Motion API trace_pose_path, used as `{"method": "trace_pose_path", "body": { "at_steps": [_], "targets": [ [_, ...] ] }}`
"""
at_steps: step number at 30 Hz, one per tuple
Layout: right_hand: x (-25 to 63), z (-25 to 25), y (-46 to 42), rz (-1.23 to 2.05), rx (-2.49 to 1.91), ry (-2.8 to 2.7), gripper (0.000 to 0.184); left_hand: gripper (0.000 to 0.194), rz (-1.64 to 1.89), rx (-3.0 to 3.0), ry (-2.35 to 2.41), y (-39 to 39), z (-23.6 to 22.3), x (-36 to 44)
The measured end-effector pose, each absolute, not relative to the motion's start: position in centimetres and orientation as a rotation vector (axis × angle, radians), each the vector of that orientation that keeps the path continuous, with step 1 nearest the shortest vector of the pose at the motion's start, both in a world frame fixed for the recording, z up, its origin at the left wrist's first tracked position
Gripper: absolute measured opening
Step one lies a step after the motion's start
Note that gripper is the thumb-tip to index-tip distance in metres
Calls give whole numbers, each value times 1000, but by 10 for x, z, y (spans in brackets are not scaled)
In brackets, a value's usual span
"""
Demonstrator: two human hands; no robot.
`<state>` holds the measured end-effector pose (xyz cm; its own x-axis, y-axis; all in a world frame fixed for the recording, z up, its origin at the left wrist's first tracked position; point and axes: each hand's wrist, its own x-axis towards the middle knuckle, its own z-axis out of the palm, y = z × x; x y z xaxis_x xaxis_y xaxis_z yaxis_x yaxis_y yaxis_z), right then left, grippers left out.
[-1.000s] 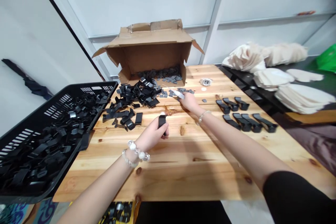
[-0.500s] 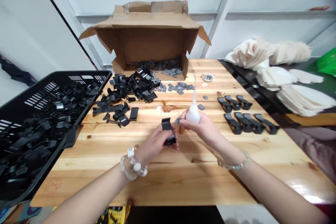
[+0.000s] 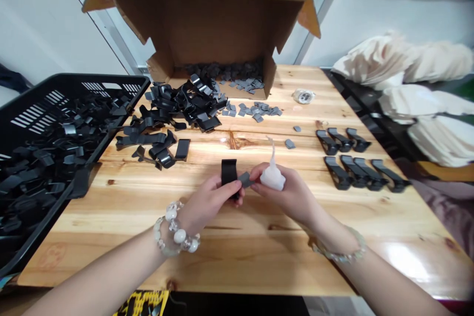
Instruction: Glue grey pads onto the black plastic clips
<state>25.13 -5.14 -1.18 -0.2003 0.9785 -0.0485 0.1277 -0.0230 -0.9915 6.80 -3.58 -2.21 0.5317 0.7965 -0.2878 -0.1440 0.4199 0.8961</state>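
My left hand (image 3: 207,202) is closed round a black clip (image 3: 228,173), held upright over the middle of the wooden table (image 3: 259,252). My right hand (image 3: 292,195) grips a small white squeeze bottle (image 3: 272,175) with a thin nozzle pointing up, and its fingertips pinch a small grey pad (image 3: 245,179) against the clip. The two hands touch at the clip.
A pile of black clips (image 3: 174,113) lies behind the hands. An open cardboard box (image 3: 215,29) on its side holds grey pads (image 3: 255,108) that spill onto the table. A black crate (image 3: 48,143) of clips stands at left. Several finished clips (image 3: 355,158) are lined up at right; pale fabric stacks (image 3: 425,94) lie beyond.
My right hand drew back from the grey pads by the box with a pad and the bottle and met my left hand at the clip. The camera view tilted down.
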Motion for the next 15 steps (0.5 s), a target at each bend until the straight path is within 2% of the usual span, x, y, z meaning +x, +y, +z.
{"method": "trace_pose_path", "body": {
  "at_steps": [15],
  "targets": [
    [251, -7, -51, 1440, -1273, -1304, 12, 22, 721, 1098, 831, -36, -21, 66]
  ]
}}
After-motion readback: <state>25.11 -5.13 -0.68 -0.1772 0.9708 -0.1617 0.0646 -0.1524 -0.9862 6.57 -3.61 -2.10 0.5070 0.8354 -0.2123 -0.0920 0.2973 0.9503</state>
